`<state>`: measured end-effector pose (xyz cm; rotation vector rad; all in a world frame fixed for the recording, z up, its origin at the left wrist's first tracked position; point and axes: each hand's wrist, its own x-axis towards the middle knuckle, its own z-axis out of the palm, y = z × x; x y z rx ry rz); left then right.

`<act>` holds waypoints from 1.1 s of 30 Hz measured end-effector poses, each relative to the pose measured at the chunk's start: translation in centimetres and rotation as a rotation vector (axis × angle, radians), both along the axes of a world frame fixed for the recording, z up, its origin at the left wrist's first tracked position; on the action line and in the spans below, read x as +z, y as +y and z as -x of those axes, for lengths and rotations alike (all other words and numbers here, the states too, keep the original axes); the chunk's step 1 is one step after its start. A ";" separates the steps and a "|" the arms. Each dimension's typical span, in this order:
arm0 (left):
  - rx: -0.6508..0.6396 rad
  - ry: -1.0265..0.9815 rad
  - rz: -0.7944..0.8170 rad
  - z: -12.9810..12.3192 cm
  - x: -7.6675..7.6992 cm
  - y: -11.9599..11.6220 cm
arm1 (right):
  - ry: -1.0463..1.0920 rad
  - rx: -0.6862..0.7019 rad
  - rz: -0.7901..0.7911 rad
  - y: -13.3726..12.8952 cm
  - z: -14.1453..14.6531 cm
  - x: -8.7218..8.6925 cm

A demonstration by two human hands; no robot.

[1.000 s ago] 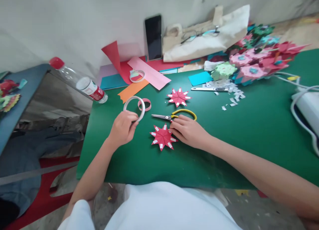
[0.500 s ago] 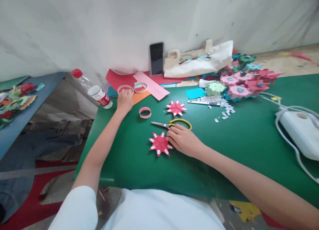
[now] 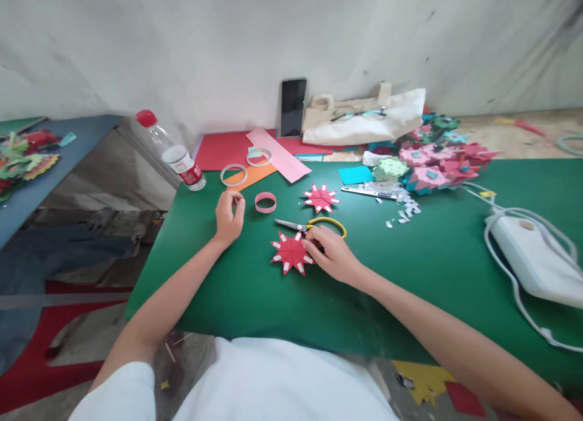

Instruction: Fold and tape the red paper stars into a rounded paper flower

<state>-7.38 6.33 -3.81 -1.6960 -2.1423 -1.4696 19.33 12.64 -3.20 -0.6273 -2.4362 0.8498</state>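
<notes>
1. Nearest, on the green bench: near star, red, with white tabs on its tips.
2. At its right edge: right hand, fingers bent beside the scissors; whether it grips either cannot be told.
3. Left of these: left hand, released, fingers loosely curled, just short of the tape roll.
4. Farther: pink ring; far star, likewise tabbed.
5. Rear: phone, upright, beside a bag.

The person's left hand is loosely curled; the right hand has bent fingers; both forearms are stretched forward.
</notes>
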 end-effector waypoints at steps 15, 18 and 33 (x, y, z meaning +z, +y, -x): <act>-0.468 -0.579 0.336 -7.5 0.9 -3.7 | 0.097 -0.088 0.104 -2.0 0.0 -0.4; -0.476 -0.621 0.342 -7.3 0.5 -3.5 | 0.076 -0.062 0.082 -2.1 0.0 -0.5; -0.658 -0.375 0.342 -7.7 1.1 -3.9 | -0.056 0.136 -0.099 -2.2 0.0 0.1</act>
